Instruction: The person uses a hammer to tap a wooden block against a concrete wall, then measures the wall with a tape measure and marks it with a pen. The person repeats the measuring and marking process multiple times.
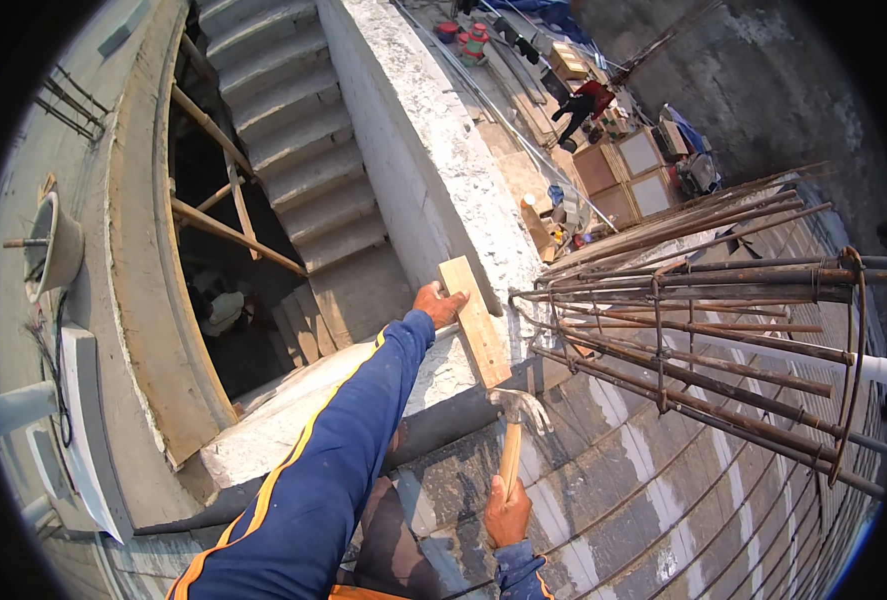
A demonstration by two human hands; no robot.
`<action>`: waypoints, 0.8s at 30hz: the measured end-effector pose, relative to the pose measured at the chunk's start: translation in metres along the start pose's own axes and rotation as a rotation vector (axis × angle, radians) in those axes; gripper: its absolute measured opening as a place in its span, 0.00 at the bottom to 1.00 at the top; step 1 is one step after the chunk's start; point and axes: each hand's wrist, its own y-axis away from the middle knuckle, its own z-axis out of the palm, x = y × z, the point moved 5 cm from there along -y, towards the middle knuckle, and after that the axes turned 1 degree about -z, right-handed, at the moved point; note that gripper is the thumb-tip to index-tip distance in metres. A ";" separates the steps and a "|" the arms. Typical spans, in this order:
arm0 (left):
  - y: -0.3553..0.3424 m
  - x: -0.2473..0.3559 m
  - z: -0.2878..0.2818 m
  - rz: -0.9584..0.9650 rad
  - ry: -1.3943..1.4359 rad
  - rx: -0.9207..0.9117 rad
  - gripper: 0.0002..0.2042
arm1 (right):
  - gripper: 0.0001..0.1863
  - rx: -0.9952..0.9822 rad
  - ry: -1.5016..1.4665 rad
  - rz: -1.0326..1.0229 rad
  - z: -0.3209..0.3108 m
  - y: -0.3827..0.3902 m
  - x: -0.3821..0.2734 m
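Note:
A short pale wooden board (pixel 483 343) lies at a slant along the rough white concrete ledge (pixel 425 110) beside the stairwell. My left hand (pixel 436 304) grips the board near its upper end, with the thumb over its face. My right hand (pixel 506 513) is closed round the wooden handle of a claw hammer (pixel 516 408), whose metal head is just below the board's lower end. Right of the board, tied rusty rebar columns (pixel 703 300) stick out over a grey slatted surface (pixel 613 480).
Concrete stairs (pixel 281 130) drop beside an opening with timber props (pixel 208 225), where a person (pixel 223 312) is partly visible below. At left are a bucket (pixel 55 245) and white pipes (pixel 23 408). Far below at upper right, a person (pixel 583 105) is among boxes (pixel 633 175) and materials.

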 end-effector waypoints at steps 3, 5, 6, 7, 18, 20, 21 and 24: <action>0.000 -0.001 -0.001 -0.065 -0.007 0.009 0.34 | 0.18 -0.048 -0.006 0.088 0.005 0.037 0.023; -0.001 0.003 -0.002 -0.001 -0.056 -0.003 0.32 | 0.19 -0.077 -0.022 0.097 0.008 0.051 0.031; -0.001 0.000 -0.001 -0.051 -0.033 -0.027 0.31 | 0.19 -0.084 -0.005 0.137 0.009 0.055 0.036; -0.001 0.002 -0.001 -0.008 -0.068 -0.033 0.30 | 0.19 -0.086 -0.008 0.128 0.009 0.059 0.037; 0.027 0.017 -0.001 -0.048 -0.396 0.167 0.49 | 0.19 -0.038 0.031 0.084 0.009 0.048 0.028; 0.033 0.021 0.000 -0.009 -0.511 0.184 0.54 | 0.16 0.024 0.077 0.023 0.010 0.028 0.010; 0.031 0.021 0.002 -0.020 -0.412 0.176 0.54 | 0.18 -0.006 0.073 0.113 0.012 0.016 0.006; 0.025 0.019 0.009 0.027 -0.191 0.005 0.44 | 0.17 0.057 0.005 -0.041 0.001 -0.019 -0.029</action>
